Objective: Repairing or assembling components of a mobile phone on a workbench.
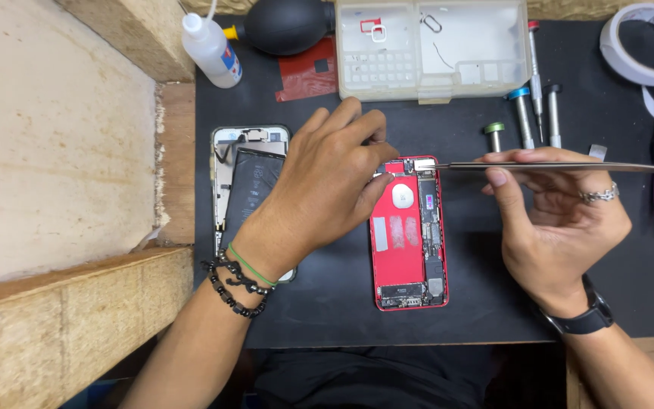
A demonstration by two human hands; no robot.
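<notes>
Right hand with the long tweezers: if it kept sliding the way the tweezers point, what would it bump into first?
The right hand aims its tweezers leftward; the tip already sits at the red phone's top edge. Next it would likely meet the left hand's fingertips, though height is unclear.

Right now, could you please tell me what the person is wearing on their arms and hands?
Both forearms are bare, with no sleeves or gloves. The left hand has a thin green band and two strands of dark round beads at the wrist. The right hand wears a silver-coloured chain-like ring on one finger and a black wristwatch strap.
</notes>
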